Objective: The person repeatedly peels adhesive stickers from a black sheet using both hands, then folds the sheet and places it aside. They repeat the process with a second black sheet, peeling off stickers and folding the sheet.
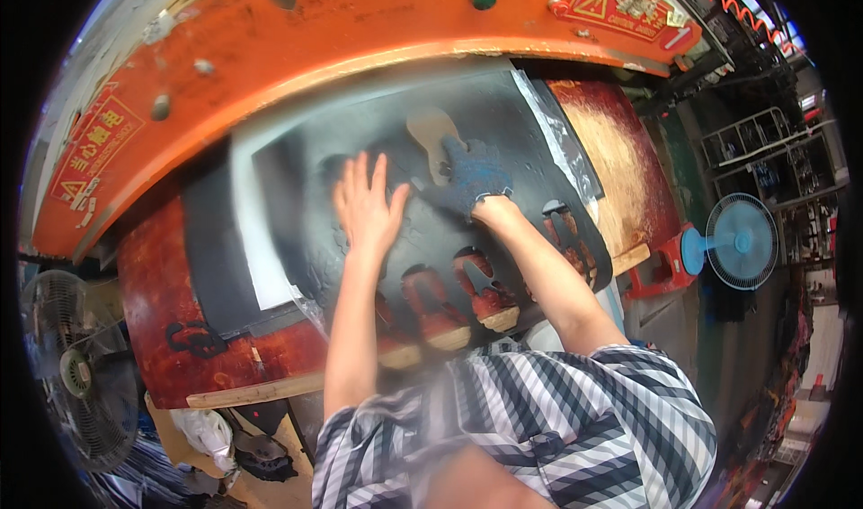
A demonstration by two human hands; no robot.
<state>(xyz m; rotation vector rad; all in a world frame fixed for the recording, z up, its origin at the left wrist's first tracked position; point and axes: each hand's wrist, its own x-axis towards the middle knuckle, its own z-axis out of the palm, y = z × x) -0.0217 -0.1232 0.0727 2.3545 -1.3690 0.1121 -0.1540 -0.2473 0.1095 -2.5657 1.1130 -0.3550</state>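
Head view: hands (367,210) on black sheet (532,172), right (475,178) grip unclear.

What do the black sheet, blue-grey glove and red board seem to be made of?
Black sheet: perhaps rubber or foam; dull sheen, smooth-edged cutouts along its near side.
Blue-grey glove: probably knitted fabric; matt and close-fitting, though the weave is too small to confirm.
Red board: likely painted or stained wood; worn, with a pale, wood-coloured patch.
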